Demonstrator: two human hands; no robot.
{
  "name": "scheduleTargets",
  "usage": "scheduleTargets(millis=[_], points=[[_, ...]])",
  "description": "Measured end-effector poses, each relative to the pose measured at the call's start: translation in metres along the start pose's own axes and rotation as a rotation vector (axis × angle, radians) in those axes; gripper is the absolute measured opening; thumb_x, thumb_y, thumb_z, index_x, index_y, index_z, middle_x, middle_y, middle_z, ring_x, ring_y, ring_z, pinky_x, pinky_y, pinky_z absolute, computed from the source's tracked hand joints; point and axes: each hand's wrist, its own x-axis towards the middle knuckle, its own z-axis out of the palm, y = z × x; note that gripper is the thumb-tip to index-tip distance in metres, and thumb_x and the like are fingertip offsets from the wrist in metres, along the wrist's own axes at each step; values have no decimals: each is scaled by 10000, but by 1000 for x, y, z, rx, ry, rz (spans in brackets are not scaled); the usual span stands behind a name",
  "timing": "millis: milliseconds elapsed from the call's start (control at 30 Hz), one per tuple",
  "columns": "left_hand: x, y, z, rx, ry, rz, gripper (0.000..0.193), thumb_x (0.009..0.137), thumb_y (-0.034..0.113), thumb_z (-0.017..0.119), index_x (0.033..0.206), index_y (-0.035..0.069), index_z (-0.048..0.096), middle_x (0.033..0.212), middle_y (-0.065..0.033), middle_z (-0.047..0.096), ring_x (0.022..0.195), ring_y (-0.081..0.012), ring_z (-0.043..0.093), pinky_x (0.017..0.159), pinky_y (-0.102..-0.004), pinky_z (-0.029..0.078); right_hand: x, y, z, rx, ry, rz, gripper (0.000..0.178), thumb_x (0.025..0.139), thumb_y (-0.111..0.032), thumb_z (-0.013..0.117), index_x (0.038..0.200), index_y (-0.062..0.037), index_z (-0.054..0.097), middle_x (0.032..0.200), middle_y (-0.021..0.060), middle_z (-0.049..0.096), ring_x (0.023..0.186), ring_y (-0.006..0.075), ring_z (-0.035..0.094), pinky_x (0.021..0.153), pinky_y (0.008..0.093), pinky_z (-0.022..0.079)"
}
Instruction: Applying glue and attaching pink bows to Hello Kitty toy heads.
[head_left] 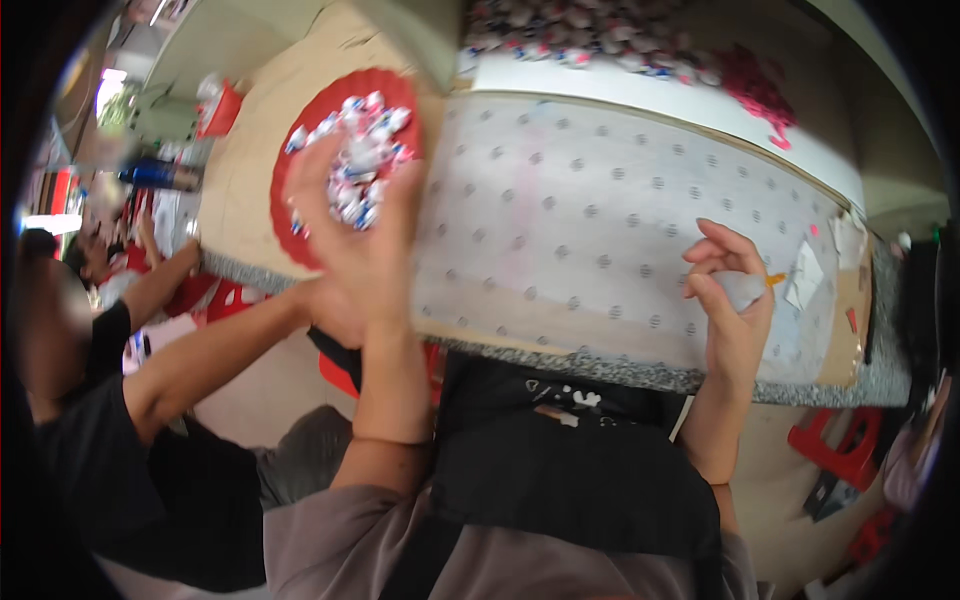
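Observation:
My left hand (375,265) is over a red scalloped-edge plate (287,200), blurred by motion, with thumb and fingers spread. Small wrapped pieces (355,210) in white, blue and pink lie on the plate. A whitish blur shows between the fingers; whether the hand touches it, I cannot tell. At the right, my right hand (735,325) is curled around a small white rounded thing with an orange tip (742,290), above a sheet of white patterned paper (570,230). Its exact kind is not clear.
Many similar pieces (610,35) are heaped on a white surface at the back, beside a bright pink pile (755,95). Another person's forearm (230,345) reaches in from the left, close to my left wrist. A speckled stone edge (620,372) borders the table. Red stools (840,445) stand below.

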Motion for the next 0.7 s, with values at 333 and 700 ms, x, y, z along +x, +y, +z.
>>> scheduleTargets(millis=[333,700], points=[[14,24,184,-75,-490,603,182,604,56,565,775,78,620,767,-103,602,749,-262,553,665,-362,414,-9,8,-2,-9,140,-20,447,645,-26,572,1079,-23,465,863,53,494,712,96,435,647,209,390],[-12,28,280,369,-665,658,173,583,122,531,693,51,643,816,-103,600,857,-264,526,715,-424,388,-13,21,-11,9,54,-41,416,742,-56,519,1133,3,391,905,47,425,623,74,388,598,191,326]])
